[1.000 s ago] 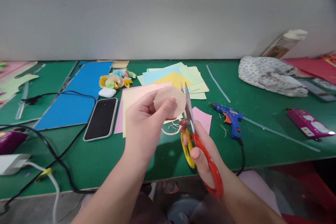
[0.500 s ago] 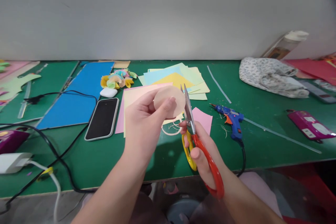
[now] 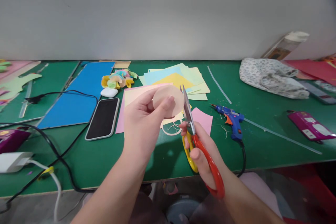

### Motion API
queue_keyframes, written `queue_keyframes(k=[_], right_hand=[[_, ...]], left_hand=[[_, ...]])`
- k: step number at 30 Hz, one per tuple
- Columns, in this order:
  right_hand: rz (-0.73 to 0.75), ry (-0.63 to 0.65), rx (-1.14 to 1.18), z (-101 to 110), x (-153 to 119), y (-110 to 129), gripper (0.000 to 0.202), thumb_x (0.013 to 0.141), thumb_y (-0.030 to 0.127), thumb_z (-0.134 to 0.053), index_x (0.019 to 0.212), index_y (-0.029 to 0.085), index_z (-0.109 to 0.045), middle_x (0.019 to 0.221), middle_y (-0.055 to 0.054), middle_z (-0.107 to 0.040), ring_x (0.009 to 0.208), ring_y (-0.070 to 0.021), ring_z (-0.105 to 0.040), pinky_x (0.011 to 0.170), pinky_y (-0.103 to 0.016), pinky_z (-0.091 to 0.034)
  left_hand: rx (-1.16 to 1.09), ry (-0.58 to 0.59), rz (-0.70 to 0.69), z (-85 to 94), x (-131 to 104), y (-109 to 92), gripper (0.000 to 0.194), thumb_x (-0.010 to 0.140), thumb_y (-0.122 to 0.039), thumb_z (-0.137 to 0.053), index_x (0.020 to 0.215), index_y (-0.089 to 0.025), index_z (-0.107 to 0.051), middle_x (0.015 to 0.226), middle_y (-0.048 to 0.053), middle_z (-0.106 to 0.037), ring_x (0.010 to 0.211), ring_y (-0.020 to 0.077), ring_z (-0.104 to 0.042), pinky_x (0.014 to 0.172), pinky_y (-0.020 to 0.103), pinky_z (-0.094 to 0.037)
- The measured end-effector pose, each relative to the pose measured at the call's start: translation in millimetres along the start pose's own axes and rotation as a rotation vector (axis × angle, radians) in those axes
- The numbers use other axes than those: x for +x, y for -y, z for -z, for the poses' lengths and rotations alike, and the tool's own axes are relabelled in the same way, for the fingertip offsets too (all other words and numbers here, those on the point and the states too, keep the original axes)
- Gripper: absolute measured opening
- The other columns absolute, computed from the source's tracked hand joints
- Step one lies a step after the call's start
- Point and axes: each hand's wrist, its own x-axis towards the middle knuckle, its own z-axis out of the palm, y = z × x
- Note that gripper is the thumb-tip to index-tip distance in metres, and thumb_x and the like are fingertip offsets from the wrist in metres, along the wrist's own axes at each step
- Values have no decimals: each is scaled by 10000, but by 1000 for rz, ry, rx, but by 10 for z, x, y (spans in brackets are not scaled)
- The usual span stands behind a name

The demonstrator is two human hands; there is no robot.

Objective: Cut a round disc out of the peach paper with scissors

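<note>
Between the thumb and fingers of my left hand [image 3: 141, 122] is a round, cream paper disc [image 3: 164, 92], held up above the table. My right hand [image 3: 207, 150] grips a pair of scissors [image 3: 193, 126] with one red and one yellow handle. Their blades point away from me, slightly parted, right beside the disc's right edge. Below the disc, thin curled paper offcuts [image 3: 172, 132] lie on the green table [image 3: 168, 161]. Pink and cream sheets [image 3: 120, 119] are partly hidden behind my left hand.
Coloured paper [image 3: 181, 77] is stacked at the back. Left are a phone [image 3: 103, 119], paper petals [image 3: 118, 78], a blue board [image 3: 76, 94] and black cables [image 3: 52, 147]. A blue glue gun [image 3: 233, 122] lies right, near a purple socket box [image 3: 311, 125] and patterned cloth [image 3: 270, 77].
My left hand and the disc have shifted very slightly left. The scissor blades look a little less parted; both hands keep their holds.
</note>
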Motion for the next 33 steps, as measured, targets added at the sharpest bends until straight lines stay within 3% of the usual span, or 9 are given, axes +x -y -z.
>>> queue_keyframes(k=[9,20,24,27,33], right_hand=[[20,-3,-6,-2,-5,-6,808,846,953,-605,1295,287,-692,1010,-31,-579,762,-188,-547,700,-339,-473],[43,-13,25,-16,-19,-64,745,866,926,-618,1307,333,-706,1023,-19,-591,706,-168,-538,705,-348,-492],[102,-23,78,6,13,-98,781,810,925,-684,1386,397,-689,1019,-17,-603,952,-255,-644,847,-373,-533],[106,-28,107,22,36,-115,881,724,944,-732,1415,400,-686,1098,-42,-626,1163,-316,-640,924,-386,-539],[37,-17,72,10,30,-65,1004,685,999,-681,1416,311,-678,1056,-46,-597,958,-274,-633,865,-402,-563]], left_hand=[[-15,31,-45,107,53,127,226,828,-360,-914,1013,-236,-877,883,4,-818,791,161,-734,650,225,-627],[-56,8,-76,110,53,133,221,809,-357,-940,985,-236,-881,837,-12,-807,729,130,-732,606,186,-620],[-60,28,-54,94,36,106,187,815,-347,-934,959,-241,-880,805,-24,-798,709,123,-718,600,178,-615],[-58,27,-22,54,13,53,145,803,-322,-925,895,-227,-866,767,-25,-779,693,124,-692,579,180,-600],[-29,33,15,-22,-17,3,162,784,-324,-892,899,-216,-854,805,0,-803,726,165,-721,567,221,-604]])
